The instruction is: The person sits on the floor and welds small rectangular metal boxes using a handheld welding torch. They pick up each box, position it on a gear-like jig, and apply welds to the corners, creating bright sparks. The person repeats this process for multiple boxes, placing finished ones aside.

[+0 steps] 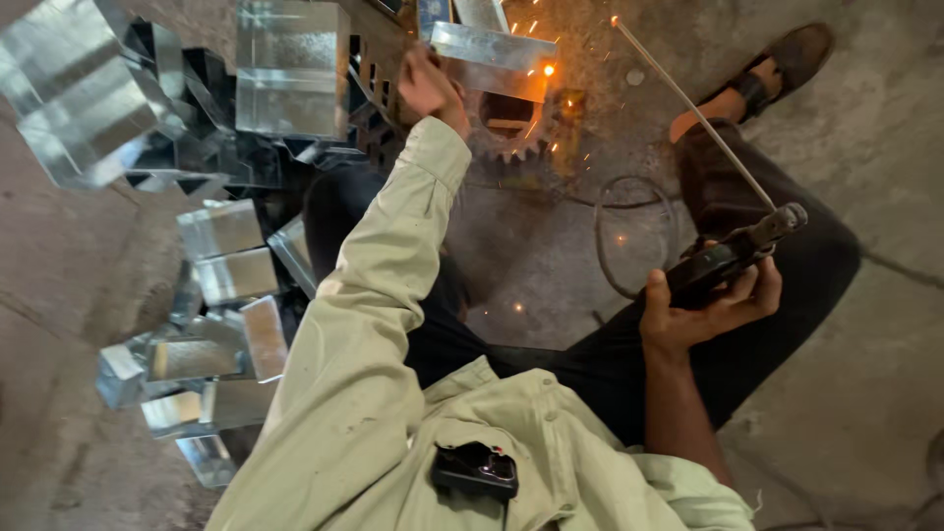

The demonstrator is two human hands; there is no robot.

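Left hand [428, 87], fingers closed, steadies a galvanised steel piece [495, 59] amid sparks. Right hand [710, 300] grips the electrode holder [733, 258], rod [688, 103] raised.

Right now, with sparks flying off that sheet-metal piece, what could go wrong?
1. The left hand is bare and grips the galvanized sheet piece close to the glowing spot, so a burn looks likely.
2. Sparks land on the floor near the dark trousers and the sandalled foot; they may singe cloth or skin.
3. The right hand holds the electrode holder bare, its long rod crossing above the leg.
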